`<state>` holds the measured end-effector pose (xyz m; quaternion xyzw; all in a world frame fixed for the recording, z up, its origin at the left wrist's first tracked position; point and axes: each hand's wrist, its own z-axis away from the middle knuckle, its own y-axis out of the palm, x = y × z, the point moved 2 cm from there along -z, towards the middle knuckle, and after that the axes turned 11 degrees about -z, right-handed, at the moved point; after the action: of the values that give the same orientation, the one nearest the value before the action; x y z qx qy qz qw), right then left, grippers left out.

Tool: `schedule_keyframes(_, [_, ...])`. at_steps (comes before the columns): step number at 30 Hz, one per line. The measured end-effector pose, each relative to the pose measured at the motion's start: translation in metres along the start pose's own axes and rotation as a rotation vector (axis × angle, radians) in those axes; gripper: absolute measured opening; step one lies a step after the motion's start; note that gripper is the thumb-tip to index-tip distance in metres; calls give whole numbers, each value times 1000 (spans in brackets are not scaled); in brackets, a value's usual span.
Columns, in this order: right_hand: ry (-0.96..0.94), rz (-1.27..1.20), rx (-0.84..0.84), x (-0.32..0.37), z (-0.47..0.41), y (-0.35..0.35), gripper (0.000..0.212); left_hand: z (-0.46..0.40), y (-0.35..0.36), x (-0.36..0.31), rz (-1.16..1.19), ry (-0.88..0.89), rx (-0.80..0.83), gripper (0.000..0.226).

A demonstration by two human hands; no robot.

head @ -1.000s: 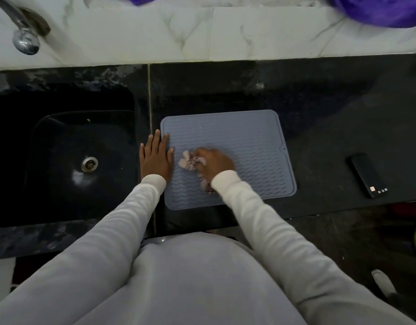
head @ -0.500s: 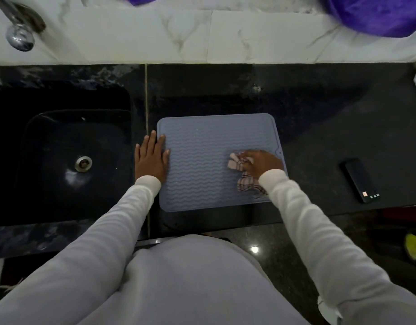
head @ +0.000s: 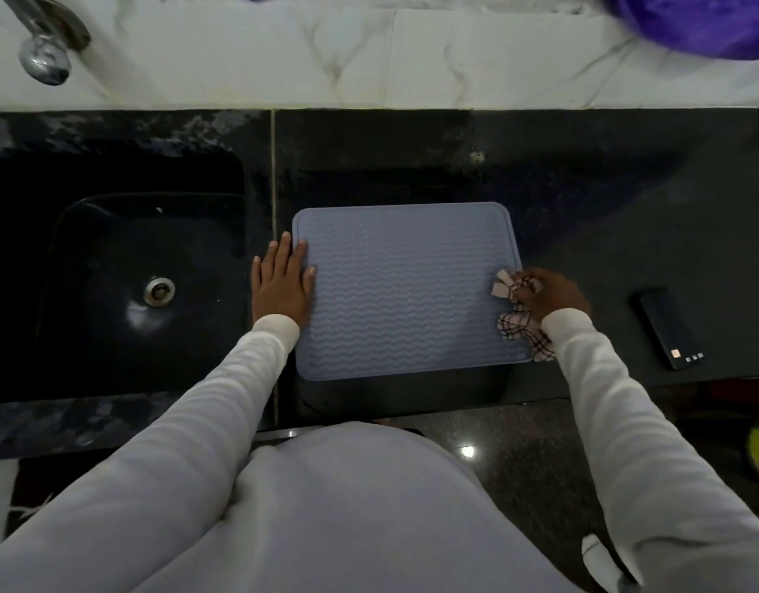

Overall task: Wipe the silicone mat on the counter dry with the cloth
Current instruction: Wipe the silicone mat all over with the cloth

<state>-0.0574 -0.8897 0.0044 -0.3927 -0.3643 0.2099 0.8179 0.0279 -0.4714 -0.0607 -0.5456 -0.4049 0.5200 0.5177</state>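
Head view: right hand (head: 551, 293), gripping bunched checked white cloth (head: 521, 321), has slid from mat centre to the right edge of the grey-blue ribbed silicone mat (head: 405, 288). Left hand (head: 281, 286) stays flat, fingers straight, pressing mat's left edge. Mat lies on black stone counter (head: 583, 199), beside black sink (head: 112, 271); black phone (head: 666, 327) right; marble wall tiles (head: 369, 49) behind.

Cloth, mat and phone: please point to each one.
cloth (head: 521, 325), head view, checked bunch below the fingers
mat (head: 403, 293), head view, ribbed middle
phone (head: 664, 327), head view, dark screen
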Motion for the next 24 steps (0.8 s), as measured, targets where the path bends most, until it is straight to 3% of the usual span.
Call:
schedule_keyframes(4, [-53,-12,-17,12,18,8,30,-1,1,1,-16,-4,2,54])
schedule_keyframes(7, [-217,-126,-6,45,45,23,24,0,3,1,-18,-8,-9,54])
schedule_keyframes(14, [-594,-142,247,159,111,123,36,-1,3,2,1,-5,-15,53])
schedule_keyframes(18, [-638,146,325,177,125,171,46,-3,8,4,-13,0,-11,53])
schedule_keyframes(24, [-580,167,205,151,103,141,39,-1,5,4,19,2,-14,53])
